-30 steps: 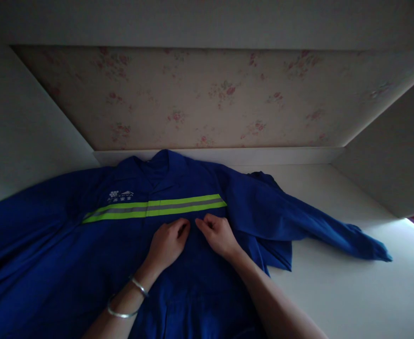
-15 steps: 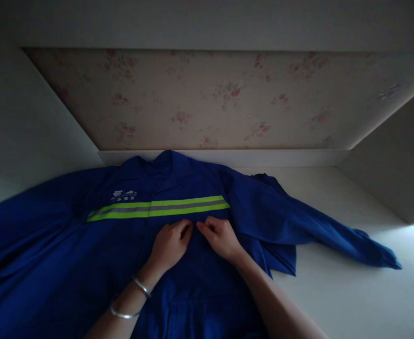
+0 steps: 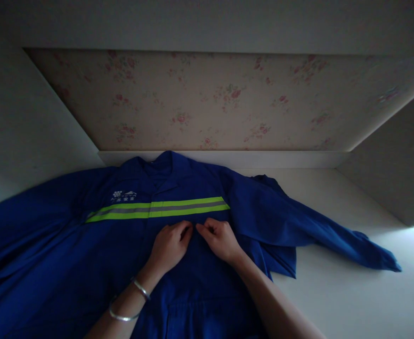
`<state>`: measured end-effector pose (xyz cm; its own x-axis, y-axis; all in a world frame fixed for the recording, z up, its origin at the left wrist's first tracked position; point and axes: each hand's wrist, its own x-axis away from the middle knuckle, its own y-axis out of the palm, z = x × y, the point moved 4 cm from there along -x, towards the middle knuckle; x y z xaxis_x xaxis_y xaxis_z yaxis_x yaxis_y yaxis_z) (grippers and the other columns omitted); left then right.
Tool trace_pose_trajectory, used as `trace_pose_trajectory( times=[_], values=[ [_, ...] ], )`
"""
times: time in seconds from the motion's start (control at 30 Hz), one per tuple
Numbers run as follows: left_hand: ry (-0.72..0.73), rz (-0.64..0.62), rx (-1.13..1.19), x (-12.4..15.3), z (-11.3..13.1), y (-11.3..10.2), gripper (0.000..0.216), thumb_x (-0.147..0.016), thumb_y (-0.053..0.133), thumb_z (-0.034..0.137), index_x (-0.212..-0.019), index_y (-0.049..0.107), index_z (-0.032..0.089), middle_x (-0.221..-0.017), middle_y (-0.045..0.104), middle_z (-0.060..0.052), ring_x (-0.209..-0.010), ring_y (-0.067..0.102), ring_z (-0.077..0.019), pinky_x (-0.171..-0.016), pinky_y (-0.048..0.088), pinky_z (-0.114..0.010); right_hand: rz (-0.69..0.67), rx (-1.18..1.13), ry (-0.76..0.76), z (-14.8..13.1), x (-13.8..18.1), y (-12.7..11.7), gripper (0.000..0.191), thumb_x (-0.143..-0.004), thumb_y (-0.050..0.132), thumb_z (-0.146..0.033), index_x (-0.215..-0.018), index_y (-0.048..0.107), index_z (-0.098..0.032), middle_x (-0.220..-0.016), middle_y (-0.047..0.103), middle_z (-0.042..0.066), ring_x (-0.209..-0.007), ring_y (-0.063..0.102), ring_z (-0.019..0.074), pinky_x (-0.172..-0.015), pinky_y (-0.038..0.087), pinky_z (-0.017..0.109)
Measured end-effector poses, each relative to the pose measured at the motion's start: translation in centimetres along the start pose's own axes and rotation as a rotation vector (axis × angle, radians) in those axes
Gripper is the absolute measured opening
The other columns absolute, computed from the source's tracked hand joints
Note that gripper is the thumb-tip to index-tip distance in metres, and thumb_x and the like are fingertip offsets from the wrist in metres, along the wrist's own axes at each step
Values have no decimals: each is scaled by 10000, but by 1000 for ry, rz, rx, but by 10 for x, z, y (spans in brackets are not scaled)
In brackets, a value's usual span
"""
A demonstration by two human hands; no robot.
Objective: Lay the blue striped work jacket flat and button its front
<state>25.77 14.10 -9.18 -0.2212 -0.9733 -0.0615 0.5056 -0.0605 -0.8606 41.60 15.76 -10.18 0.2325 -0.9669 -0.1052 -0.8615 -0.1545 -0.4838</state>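
Note:
A dark blue work jacket (image 3: 122, 254) lies spread out, front up, its collar toward the wall. Across its chest runs a yellow-green reflective band (image 3: 189, 204) with a grey stripe, and white printed marks sit above the band on the left. My left hand (image 3: 171, 242), with silver bangles (image 3: 141, 288) on the wrist, is curled into a loose fist over the jacket's chest. Just to its right, my right hand (image 3: 219, 237) is closed the same way. The thumbs point at each other with a small gap between. No pulled cloth or object shows in either fist.
The jacket lies on a white surface (image 3: 334, 292) inside a recess. Behind it rises a floral-papered panel (image 3: 199, 103) above a white ledge (image 3: 284, 159). White walls stand at left and right. One sleeve (image 3: 327, 226) stretches right, and folded blue cloth (image 3: 280, 259) shows beneath it.
Both hands keep their place and shape over the jacket. Only a very slight shift of the whole view is visible.

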Motion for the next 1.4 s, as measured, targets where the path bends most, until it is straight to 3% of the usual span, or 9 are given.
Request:
trace_pose_trajectory(
  times=[1.4],
  values=[
    [0, -4, -6, 1, 0, 0, 184, -979, 438, 277, -944, 618, 268, -848, 725, 37, -773, 664, -168, -708, 382, -302, -2, 21, -4, 1, 1, 2, 416, -904, 552, -424, -566, 451, -204, -517, 417, -60, -492, 385, 93, -500, 245, 260]
  ],
)
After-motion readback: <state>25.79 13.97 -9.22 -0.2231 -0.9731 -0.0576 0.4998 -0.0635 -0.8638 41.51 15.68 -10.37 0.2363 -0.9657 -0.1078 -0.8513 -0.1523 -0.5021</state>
